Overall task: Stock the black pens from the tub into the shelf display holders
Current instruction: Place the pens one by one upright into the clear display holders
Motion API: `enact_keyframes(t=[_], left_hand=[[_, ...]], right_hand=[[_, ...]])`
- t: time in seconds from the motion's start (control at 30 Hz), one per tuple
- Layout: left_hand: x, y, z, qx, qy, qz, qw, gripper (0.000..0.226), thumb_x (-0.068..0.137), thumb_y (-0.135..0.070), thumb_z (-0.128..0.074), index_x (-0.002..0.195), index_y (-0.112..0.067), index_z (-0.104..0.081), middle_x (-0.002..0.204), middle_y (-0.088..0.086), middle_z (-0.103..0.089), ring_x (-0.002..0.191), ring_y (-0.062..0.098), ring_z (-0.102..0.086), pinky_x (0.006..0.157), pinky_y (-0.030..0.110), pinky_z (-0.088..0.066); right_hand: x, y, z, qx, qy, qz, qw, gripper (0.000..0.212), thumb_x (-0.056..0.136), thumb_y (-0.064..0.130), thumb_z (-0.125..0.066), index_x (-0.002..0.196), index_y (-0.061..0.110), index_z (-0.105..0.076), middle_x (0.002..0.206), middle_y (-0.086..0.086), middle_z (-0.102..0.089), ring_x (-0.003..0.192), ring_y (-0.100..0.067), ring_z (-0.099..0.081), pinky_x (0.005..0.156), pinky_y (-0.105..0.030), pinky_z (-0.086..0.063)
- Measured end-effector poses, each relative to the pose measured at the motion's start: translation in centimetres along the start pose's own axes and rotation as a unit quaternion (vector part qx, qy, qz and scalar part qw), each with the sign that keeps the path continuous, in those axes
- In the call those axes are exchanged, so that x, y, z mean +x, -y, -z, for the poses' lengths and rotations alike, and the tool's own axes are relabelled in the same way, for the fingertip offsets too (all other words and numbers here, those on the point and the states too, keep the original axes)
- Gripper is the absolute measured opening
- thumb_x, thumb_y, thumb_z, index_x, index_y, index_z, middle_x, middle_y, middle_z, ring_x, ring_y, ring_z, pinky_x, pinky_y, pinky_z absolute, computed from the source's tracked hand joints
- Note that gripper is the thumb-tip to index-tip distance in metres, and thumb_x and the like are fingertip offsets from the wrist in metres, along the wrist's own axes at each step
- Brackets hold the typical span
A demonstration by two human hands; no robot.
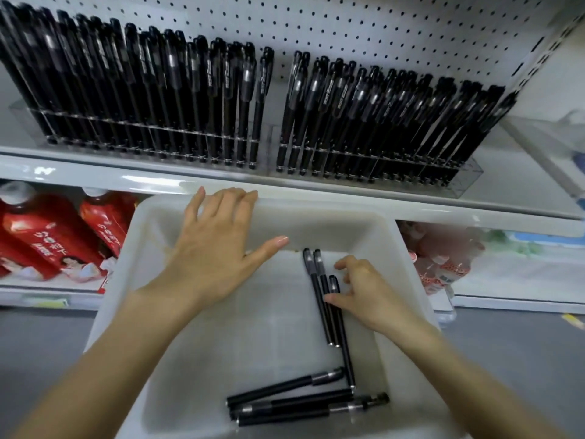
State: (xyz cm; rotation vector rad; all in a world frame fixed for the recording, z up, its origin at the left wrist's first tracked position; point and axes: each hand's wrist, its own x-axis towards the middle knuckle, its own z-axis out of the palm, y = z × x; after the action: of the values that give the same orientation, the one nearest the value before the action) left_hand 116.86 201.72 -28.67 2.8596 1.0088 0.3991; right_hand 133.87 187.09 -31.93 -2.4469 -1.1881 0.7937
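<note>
White plastic forms the tub (259, 337), which sits just near of the shelf (190, 179) and holds the remaining black pens. In the head view, three pens (316, 289) lie side by side with their long axes running far to near, caps at the far end. Three more pens (300, 403) lie crosswise at the near end. The right hand (370, 293) is the nearer one and sits just right of the first three, fingers loosely bent, thumb tip touching the rightmost barrel. Its grip seems not yet closed on anything, so the pens lie to its left, ready to be gathered sideways. The left hand (218, 248) rests flat and spread on the tub's far rim, holding nothing. On the shelf beyond, the clear display holders (468, 175) stand packed with upright black pens in front of a pegboard (380, 26), with a gap between the left and right blocks. Free slots are hard to make out through the clear plastic. The right palm hides whether any finger is under the barrels, and the tub's near rim is cut off. Red cartons (47, 236) stand on the lower shelf at left.
</note>
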Motion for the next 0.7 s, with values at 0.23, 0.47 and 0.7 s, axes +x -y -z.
enact_keyframes(t=[0.23,0.47,0.7], left_hand=[[0.1,-0.3,-0.1,0.005,0.008,0.005,1.000,0.098,0.077,-0.078,0.000,0.145,-0.013,-0.029,0.141,0.002,-0.036,0.137,0.016,-0.023,0.116,0.038,0.006],[0.1,-0.4,0.1,0.015,0.021,0.006,1.000,0.099,0.076,-0.078,0.002,0.146,-0.014,-0.026,0.143,0.002,-0.033,0.138,0.016,-0.019,0.116,0.037,0.008],[0.1,-0.2,0.5,0.008,0.041,0.007,0.999,0.098,0.075,-0.077,0.000,0.147,-0.015,-0.025,0.143,0.001,-0.033,0.138,0.016,-0.020,0.116,0.037,0.006]], right_hand=[[1.5,-0.3,-0.8,0.025,-0.003,0.004,1.000,0.038,0.082,0.027,-0.072,0.108,0.016,-0.046,0.091,0.000,-0.049,0.085,-0.014,-0.047,0.052,-0.010,-0.030],[1.2,-0.2,-2.0,0.073,0.008,0.009,0.997,0.030,0.079,0.021,-0.075,0.092,0.020,-0.048,0.083,0.004,-0.053,0.083,-0.013,-0.051,0.055,-0.010,-0.033],[1.2,0.0,-1.2,0.222,0.037,-0.010,0.974,0.019,0.085,0.008,-0.066,0.078,0.020,-0.052,0.070,0.001,-0.054,0.059,-0.008,-0.049,0.058,-0.022,-0.041]])
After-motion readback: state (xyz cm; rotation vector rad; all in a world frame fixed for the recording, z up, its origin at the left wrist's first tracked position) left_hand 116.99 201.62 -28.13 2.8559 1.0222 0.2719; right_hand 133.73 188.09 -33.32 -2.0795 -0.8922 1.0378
